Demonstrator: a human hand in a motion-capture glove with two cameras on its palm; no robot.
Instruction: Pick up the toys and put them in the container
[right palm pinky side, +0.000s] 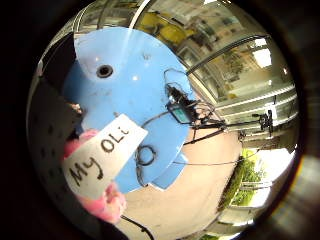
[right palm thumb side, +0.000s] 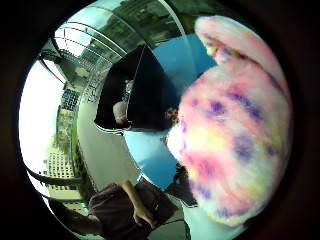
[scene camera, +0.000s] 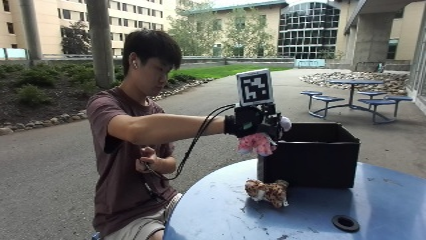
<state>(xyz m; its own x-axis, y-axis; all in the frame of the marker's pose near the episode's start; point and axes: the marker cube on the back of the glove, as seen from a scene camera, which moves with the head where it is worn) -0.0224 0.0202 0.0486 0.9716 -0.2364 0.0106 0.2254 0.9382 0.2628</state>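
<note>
On the round blue metal table (scene camera: 373, 200) stands the black square fabric container (scene camera: 313, 157), a spotted brown plush toy (scene camera: 267, 191) lying at its seven o'clock, while the gloved right hand (scene camera: 251, 122) grips a pink fluffy plush toy (scene camera: 256, 143) above the container's nine o'clock edge, its white tag (right palm pinky side: 102, 155) handwritten "My OLi".

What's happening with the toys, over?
Right hand holds pink plush toy beside black container's rim. Spotted plush toy waits on blue table. Nothing in the way.

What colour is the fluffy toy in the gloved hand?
The plush toy is pink with purple and yellow blotches, best seen in the thumb side palm view.
</note>
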